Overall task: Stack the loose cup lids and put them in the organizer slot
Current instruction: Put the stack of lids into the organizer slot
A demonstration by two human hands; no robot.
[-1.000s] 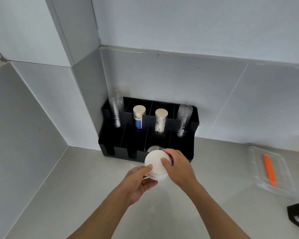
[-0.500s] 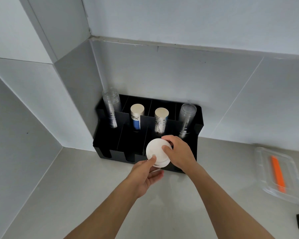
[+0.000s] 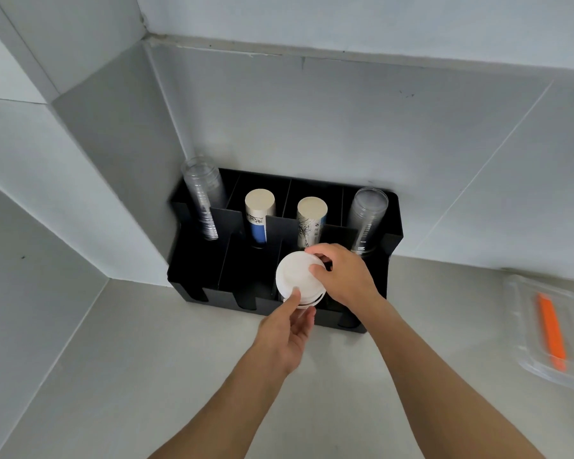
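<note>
Since the earlier frame, the white lid stack [image 3: 299,279] is raised over the black organizer [image 3: 391,233] at the countertop's back corner. It is clamped by the right hand [image 3: 343,276] above and the left hand [image 3: 287,329] below, directly over a front slot, its axis tilted.

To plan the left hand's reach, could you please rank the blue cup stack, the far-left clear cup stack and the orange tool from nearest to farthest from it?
1. Blue cup stack: organizer, second slot from left.
2. Clear cup stack: far-left slot.
3. Orange tool: in the clear tray, far right.
</note>
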